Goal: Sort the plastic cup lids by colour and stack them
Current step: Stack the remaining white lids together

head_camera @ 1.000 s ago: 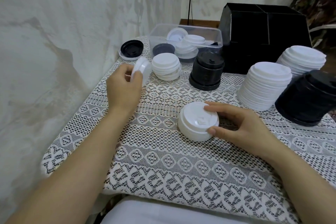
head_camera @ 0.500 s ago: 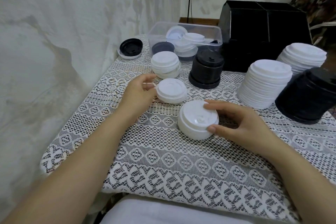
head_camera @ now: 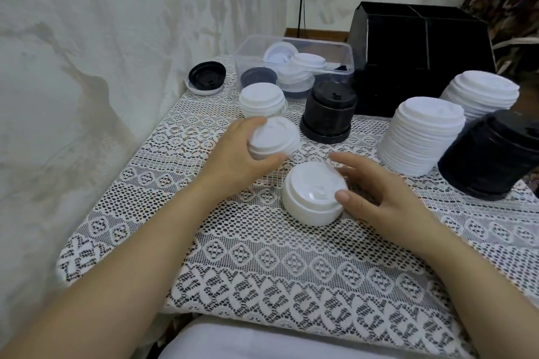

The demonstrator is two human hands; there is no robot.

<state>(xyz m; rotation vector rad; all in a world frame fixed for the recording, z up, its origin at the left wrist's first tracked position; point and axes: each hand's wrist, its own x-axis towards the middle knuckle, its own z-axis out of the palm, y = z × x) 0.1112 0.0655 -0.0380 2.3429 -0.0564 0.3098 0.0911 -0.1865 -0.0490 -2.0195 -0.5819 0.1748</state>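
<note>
- Head view: the left hand's (head_camera: 236, 154) fingers curl over the far edge of a white lid (head_camera: 277, 138) and its thumb presses the near edge, so the lid is gripped and tilted slightly. Whether it is a single lid or a few nested together cannot be told.
- The right hand's (head_camera: 376, 192) fingers are loosely spread. Its thumb tip rests on the near rim of a low white stack (head_camera: 312, 195), and its index finger reaches past the far side. That finger is blurred, so contact there cannot be told.
- The gripped lid sits just beyond and left of the low white stack, apart from it.
- Both are over the lace cloth (head_camera: 262, 265), and the low white stack stands on it.
- Further back stand a short white pile (head_camera: 262, 99) and a black stack (head_camera: 329, 114).
- To the right are two tall white stacks (head_camera: 423, 137), one behind the other, beside a large black stack (head_camera: 493, 154).
- At the far edge, a clear tub (head_camera: 294, 45) holds mixed white and dark lids, and a single black lid (head_camera: 207, 74) lies to its left.
- A black box (head_camera: 420, 38) stands behind.
</note>
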